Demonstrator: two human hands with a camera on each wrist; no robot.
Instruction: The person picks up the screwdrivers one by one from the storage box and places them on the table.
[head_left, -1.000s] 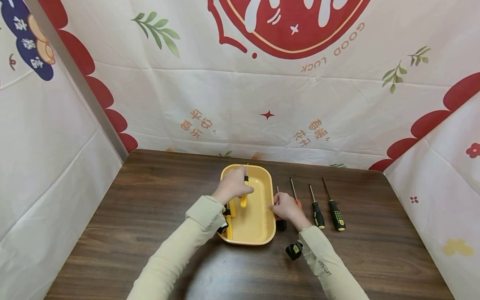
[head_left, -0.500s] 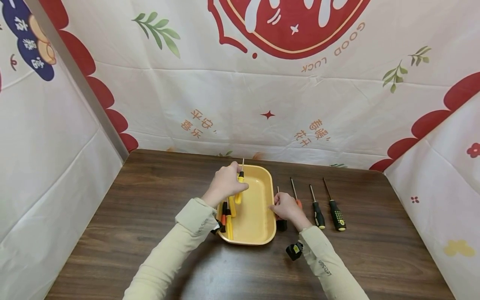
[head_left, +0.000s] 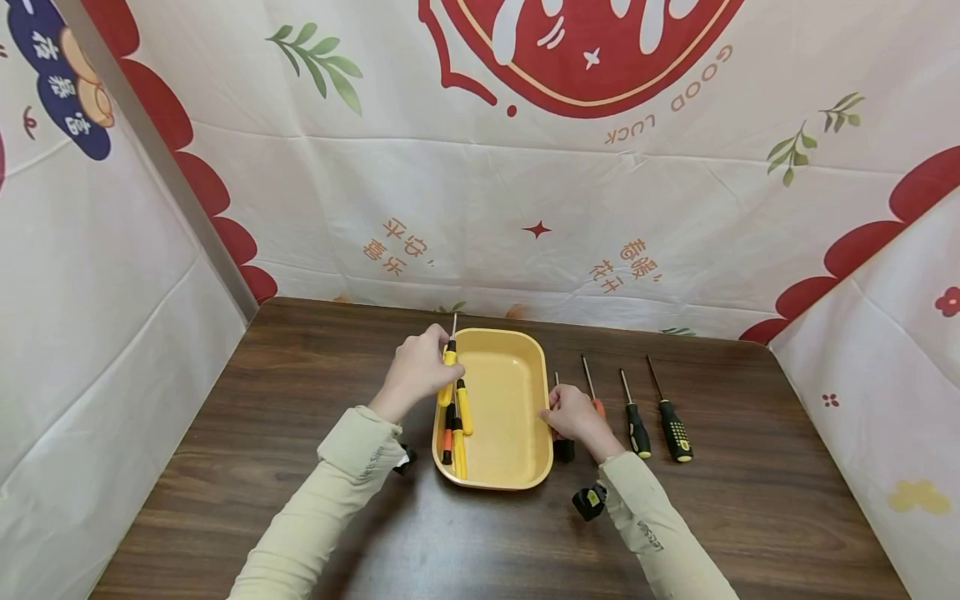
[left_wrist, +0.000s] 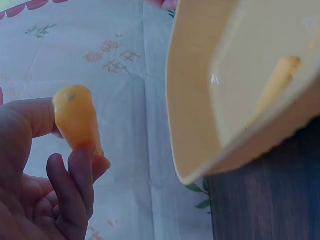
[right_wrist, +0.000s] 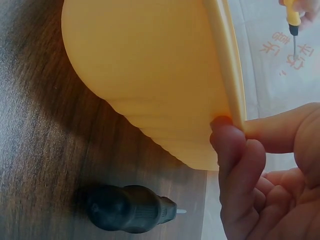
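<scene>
My left hand (head_left: 420, 367) holds a yellow-handled screwdriver (head_left: 450, 357), shaft pointing up and away, over the left rim of the yellow tray (head_left: 546, 375). In the left wrist view thumb and fingers grip its yellow handle (left_wrist: 77, 117), apart from the tray. My right hand (head_left: 573, 414) pinches the tray's right rim between thumb and fingers, as the right wrist view shows at the rim (right_wrist: 227, 65). Along the tray's left side lie two yellow screwdrivers (head_left: 465, 414) and an orange-and-black one (head_left: 447, 442).
To the right of the tray, a dark-handled screwdriver (head_left: 564, 451) and an orange-handled one (head_left: 598, 407) are partly hidden by my right hand. Two black-and-green screwdrivers (head_left: 637, 433) lie farther right on the brown table (head_left: 300, 375). A printed cloth (head_left: 480, 192) hangs behind.
My left hand has moved left with the yellow screwdriver, from over the tray's middle to its left rim, uncovering the screwdrivers inside. The right hand stays at the right rim.
</scene>
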